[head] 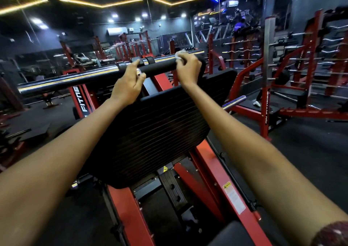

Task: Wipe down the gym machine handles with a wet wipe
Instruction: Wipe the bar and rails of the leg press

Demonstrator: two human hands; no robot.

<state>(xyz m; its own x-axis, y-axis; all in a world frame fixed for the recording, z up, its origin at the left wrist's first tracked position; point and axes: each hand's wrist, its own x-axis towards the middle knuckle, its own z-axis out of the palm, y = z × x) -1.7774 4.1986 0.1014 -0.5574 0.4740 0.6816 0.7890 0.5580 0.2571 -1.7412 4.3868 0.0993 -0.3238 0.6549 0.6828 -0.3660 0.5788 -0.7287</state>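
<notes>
You are in the middle of the wiping step. Your right hand (188, 67) holds the wipe (179, 54) against the black bar pad (162, 66), fingers curled around the wipe; only a white corner shows above your knuckles, at about 12 o'clock of the hand. Your left hand (130, 83) rests at the other end of the pad, at 9 o'clock from the right hand, with thumb and fingers pinching something small and pale; I cannot tell what it is, maybe a 2nd piece of wipe.

The next move, I think, calls for sliding the wipe along the pad toward the left hand, and turning it around the pad so the underside is cleaned too.

The 2 black clips (144, 60) on top of the pad, between your hands, may catch the wipe. The chrome bar (66, 80) goes on toward 8 o'clock. Under your arms is the ribbed footplate (150, 129) on the red frame (209, 163), so reaching under the pad is tight.
</notes>
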